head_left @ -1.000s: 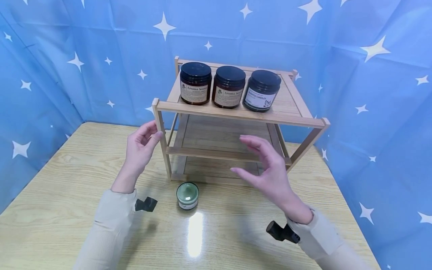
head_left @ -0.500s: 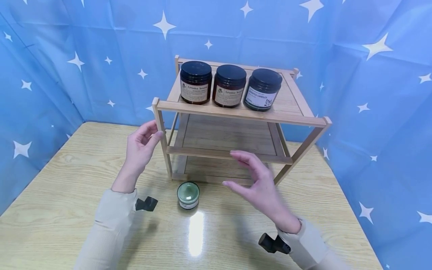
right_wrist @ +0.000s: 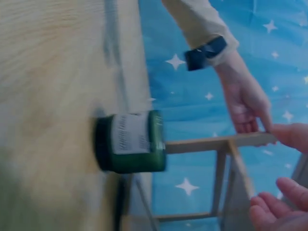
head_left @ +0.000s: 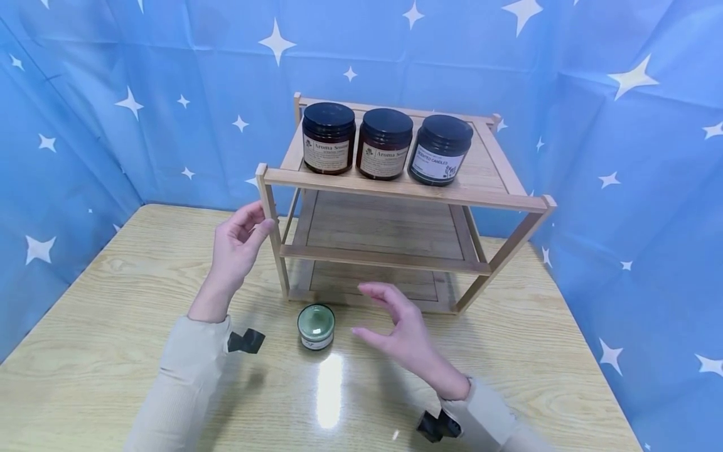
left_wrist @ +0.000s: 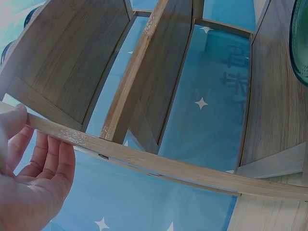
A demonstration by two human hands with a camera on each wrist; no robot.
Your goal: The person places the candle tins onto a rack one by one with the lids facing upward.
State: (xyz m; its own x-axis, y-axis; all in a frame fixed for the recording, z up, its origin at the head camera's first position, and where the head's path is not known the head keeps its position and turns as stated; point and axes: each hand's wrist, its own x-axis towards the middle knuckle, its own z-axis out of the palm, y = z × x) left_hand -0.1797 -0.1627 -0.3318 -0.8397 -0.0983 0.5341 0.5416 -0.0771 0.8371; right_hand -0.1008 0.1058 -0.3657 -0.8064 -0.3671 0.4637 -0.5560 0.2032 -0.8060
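Observation:
My left hand [head_left: 236, 246] holds the front left post [head_left: 277, 258] of a three-tier wooden shelf [head_left: 395, 196]. In the left wrist view its thumb and fingers lie on opposite sides of that post [left_wrist: 192, 171]. A green glass candle jar [head_left: 316, 328] stands on the table in front of the shelf's left end. Seen from the right wrist, the jar [right_wrist: 137, 144] has a white label and its dark end meets the table. To its right hovers my right hand [head_left: 403, 329], thumb and fingers spread apart, holding nothing.
Three dark-lidded candle jars line the top tier: two brown ones [head_left: 329, 138] [head_left: 384, 144] and a dark green one [head_left: 440, 150]. Behind and beside the wood-grain table [head_left: 141, 270] hangs a blue cloth with white stars [head_left: 198, 63].
My right hand has moved left and down, from in front of the shelf's right half towards the green jar. The left hand stays on the post.

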